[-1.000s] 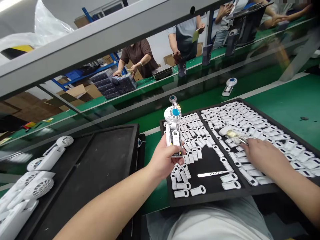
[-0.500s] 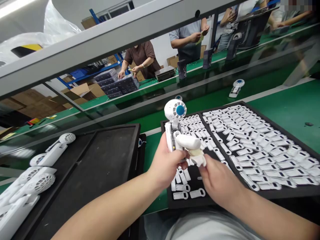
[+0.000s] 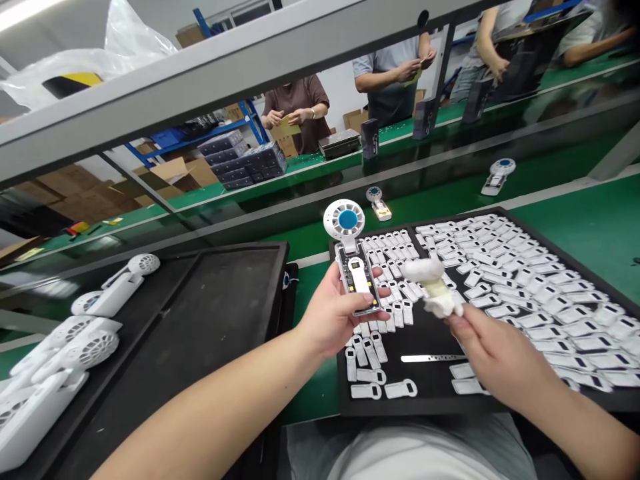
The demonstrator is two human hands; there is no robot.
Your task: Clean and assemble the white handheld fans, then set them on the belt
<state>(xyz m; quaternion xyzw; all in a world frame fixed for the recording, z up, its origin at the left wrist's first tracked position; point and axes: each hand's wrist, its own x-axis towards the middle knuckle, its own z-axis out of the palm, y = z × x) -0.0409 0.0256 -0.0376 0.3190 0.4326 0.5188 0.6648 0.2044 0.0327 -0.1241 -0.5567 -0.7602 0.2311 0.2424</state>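
- left hand [image 3: 331,317] grips a blue-hubbed white plastic fan [image 3: 345,230] over the black rectangular tray [image 3: 425,337], thumb probably steadying its narrow white strip [image 3: 357,273]
- right hand [image 3: 503,343] pinches a lumpy white-and-yellowish tool [image 3: 434,287] beside it

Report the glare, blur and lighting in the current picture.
Head view: the ceiling light is blown out at upper left; head view: the white bundle in the right hand looks soft-edged, motion or focus unclear; head view: the fan in the left hand is crisper, its blue centre distinct.
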